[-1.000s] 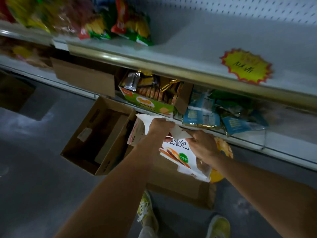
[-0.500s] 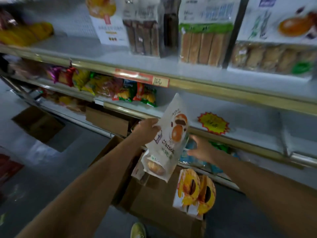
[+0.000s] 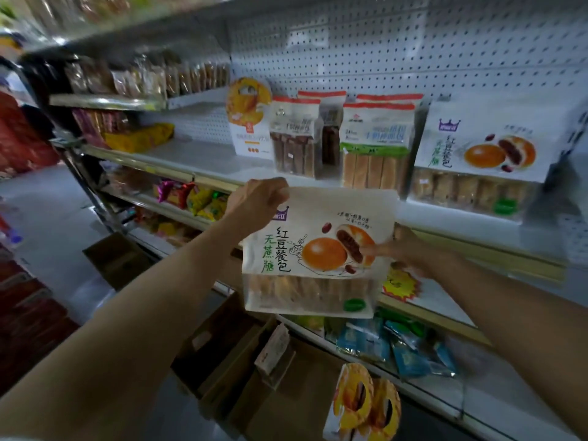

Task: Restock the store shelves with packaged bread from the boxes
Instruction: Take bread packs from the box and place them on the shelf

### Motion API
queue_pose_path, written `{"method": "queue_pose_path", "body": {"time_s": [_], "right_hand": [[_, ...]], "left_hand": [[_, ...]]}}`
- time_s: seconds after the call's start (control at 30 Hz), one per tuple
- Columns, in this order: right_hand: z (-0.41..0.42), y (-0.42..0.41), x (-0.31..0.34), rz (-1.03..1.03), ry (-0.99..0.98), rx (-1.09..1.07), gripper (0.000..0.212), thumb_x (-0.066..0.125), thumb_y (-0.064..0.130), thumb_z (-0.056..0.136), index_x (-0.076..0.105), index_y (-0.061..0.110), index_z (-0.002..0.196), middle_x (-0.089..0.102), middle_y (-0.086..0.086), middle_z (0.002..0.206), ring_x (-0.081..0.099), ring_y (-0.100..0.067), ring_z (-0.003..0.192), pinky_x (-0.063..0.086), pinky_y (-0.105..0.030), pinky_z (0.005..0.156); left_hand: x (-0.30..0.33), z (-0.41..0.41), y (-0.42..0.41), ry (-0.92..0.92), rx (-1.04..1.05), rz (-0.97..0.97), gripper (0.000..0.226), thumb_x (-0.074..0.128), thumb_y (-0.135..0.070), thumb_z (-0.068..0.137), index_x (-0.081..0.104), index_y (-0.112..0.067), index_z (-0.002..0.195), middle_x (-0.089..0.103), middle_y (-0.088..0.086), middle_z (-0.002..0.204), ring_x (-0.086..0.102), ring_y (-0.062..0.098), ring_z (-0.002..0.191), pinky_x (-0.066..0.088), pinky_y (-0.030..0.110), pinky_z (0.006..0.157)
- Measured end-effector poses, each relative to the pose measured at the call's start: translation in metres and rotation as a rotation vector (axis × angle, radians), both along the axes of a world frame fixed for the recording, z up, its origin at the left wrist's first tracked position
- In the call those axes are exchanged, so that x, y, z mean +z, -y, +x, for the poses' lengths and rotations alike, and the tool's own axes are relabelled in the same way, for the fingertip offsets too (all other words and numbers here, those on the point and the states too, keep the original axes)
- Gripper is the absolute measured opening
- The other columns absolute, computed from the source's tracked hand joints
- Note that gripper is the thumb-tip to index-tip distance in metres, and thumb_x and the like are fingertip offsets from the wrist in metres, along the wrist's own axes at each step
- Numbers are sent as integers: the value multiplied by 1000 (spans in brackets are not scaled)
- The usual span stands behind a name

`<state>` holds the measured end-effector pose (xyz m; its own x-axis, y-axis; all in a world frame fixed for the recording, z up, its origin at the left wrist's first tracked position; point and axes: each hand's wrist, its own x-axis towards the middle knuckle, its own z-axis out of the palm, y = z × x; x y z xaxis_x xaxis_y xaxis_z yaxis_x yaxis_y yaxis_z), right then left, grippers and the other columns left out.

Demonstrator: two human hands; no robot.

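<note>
Raised since half a second ago, the bread bag [image 3: 318,249] is now hanging upright and square to me at chest height, where before it was tilted and lower, over the boxes. I am seeing my left hand [image 3: 257,203] pinching the bag's top left corner with fingers curled tight, the forearm stretching up from the lower left. My right hand [image 3: 410,249] is reaching in from the right at the bag's right edge; it is blurred, with one finger lying across the printed front and the rest behind the pack, so I am reading it as lightly gripping that edge, though how firmly I cannot tell. The bag is floating just in front of the shelf lip [image 3: 477,249], its top edge level with the middle shelf [image 3: 206,157]. On that shelf a matching bag [image 3: 477,163] is standing upright at the right, with sliced loaf packs [image 3: 372,148] just beside it on the left and darker packs [image 3: 296,138] next along. Open white shelf surface is showing to the left of those packs, and a narrow strip is lying free in front of them. Below, the cardboard boxes [image 3: 241,361] are standing open on the floor, with yellow packs [image 3: 366,405] poking up near the right one.
</note>
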<state>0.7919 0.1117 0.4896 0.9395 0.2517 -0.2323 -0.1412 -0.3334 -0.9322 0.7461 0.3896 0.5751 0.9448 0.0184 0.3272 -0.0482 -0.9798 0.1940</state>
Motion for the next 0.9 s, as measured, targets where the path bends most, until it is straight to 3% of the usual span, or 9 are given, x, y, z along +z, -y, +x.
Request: {"method": "queue_pose_path", "body": {"time_s": [0.13, 0.2, 0.27, 0.37, 0.57, 0.7, 0.77, 0.8, 0.9], "right_hand": [[-8, 9, 30, 116, 6, -30, 66, 92, 42, 51, 64, 33, 110, 71, 5, 112, 65, -20, 103, 51, -43, 89], [-9, 10, 47, 173, 50, -72, 46, 87, 40, 65, 69, 28, 106, 73, 1, 109, 67, -24, 102, 49, -49, 97], [-13, 9, 63, 234, 130, -129, 16, 76, 22, 82, 70, 19, 97, 73, -7, 107, 69, -21, 90, 55, -40, 86], [-15, 2, 79, 255, 220, -221, 2, 70, 17, 89, 70, 18, 90, 72, -8, 99, 68, -12, 75, 55, -26, 68], [-16, -7, 115, 230, 338, -387, 17, 65, 31, 92, 67, 20, 80, 71, 0, 83, 66, -14, 71, 53, -18, 60], [-13, -11, 141, 229, 388, -410, 18, 64, 29, 92, 68, 16, 82, 73, -8, 88, 65, -21, 75, 54, -33, 75], [-14, -13, 154, 231, 422, -403, 16, 63, 27, 93, 67, 18, 81, 71, -4, 82, 64, -19, 71, 52, -31, 71], [-13, -12, 161, 237, 438, -408, 16, 63, 26, 93, 66, 19, 79, 70, -3, 81, 64, -19, 71, 52, -30, 70], [-10, -7, 179, 250, 463, -455, 17, 65, 27, 91, 67, 19, 76, 73, -11, 88, 66, -22, 75, 56, -39, 75]], "left_hand": [[26, -7, 1, 81, -58, -101, 23, 43, -23, 104, 58, -12, 90, 57, 3, 79, 54, 22, 72, 35, 26, 57], [34, -8, 2, 89, -81, -148, 21, 45, -21, 103, 53, -16, 84, 56, 2, 79, 54, 23, 73, 37, 27, 60], [41, -6, 3, 85, -80, -202, 21, 47, -21, 102, 51, -21, 82, 54, 2, 80, 52, 21, 72, 37, 29, 63], [44, 3, -3, 70, -98, -328, 26, 49, -19, 100, 47, -23, 74, 51, 2, 74, 46, 18, 67, 35, 28, 58], [48, 24, -17, 88, -160, -738, 16, 63, -37, 79, 61, -28, 66, 61, -1, 67, 57, 18, 65, 49, 37, 65], [54, 42, -17, 159, -156, -949, 18, 75, -29, 77, 65, -19, 65, 65, 0, 66, 60, 19, 68, 54, 38, 67], [59, 41, -9, 169, -190, -1054, 9, 71, -24, 88, 69, -17, 84, 68, -1, 76, 63, 17, 73, 53, 26, 64], [58, 39, -7, 152, -200, -1126, 18, 65, -30, 94, 68, -15, 103, 70, 0, 89, 65, 15, 80, 52, 23, 65], [36, 43, -15, 22, -186, -1421, 61, 32, -61, 99, 48, -18, 139, 57, 0, 132, 56, 19, 116, 44, 37, 98]]}}
